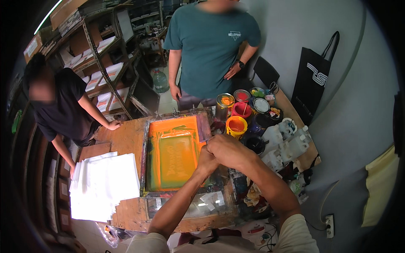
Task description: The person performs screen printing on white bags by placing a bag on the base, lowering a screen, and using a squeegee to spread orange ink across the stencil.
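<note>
A screen printing frame [146, 166] lies on the table, its mesh [179, 158] coated in orange and green ink, with pale lettering showing in the middle. My left hand [205, 161] is closed at the frame's right edge. Right against it, my right hand [228, 148] is closed too, its back turned up and its fingers mostly hidden. Whatever the two hands hold between them cannot be made out. Just beyond them, a purple strip [203, 127] runs along the frame's upper right side. Beside my right hand stands a yellow tub [236, 125] of orange ink.
White paper sheets [103, 185] are stacked left of the frame. Several ink cans, among them a red can [241, 110], and plastic jugs [291, 145] crowd the right side. One person [213, 50] stands across the table; another person [63, 101] leans at the left beside shelves [99, 59].
</note>
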`<state>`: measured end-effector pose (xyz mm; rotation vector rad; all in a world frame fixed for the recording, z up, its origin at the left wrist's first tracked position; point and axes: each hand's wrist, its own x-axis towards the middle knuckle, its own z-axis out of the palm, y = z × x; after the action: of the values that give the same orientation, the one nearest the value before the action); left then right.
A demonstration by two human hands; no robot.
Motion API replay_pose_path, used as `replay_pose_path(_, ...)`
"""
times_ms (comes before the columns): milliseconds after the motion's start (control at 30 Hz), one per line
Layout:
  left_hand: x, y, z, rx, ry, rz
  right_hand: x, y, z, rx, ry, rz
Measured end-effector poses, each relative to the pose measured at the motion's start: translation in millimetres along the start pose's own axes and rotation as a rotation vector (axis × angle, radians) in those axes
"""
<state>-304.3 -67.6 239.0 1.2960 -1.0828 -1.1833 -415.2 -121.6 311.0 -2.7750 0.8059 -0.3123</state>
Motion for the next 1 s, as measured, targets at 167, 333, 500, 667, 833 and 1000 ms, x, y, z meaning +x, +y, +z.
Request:
replay_pose_path(167,8.9,-19.9,-11.7,0.026,-0.058,0.221,1.5,-1.4,-2.4,0.095,0.014,0.002)
replay_pose_path(333,8.5,-15.1,-29.4,-0.468,-0.098,-0.038,-3.1,-0.2,-11.0,0.281,0.164,-0.051)
replay_pose_path(500,-3.8,-38.0,-33.2,-0.94,-0.212,-0.132,-13.1,-6.2,-8.1,0.351,0.204,-0.051)
replay_pose_path(667,15.5,-98.5,-21.2,-1.147,-0.159,-0.24,-24.0,-24.9,-48.6,0.231,0.275,-0.069)
replay_pose_path(833,15.0,-109.1,-8.4,-1.064,-0.035,-0.373,-38.9,-10.5,-84.9,0.184,0.27,-0.005)
replay_pose_path(1000,11.5,-68.2,-16.8,-0.862,0.067,-0.201,-11.8,12.2,18.5,0.052,-0.235,0.21)
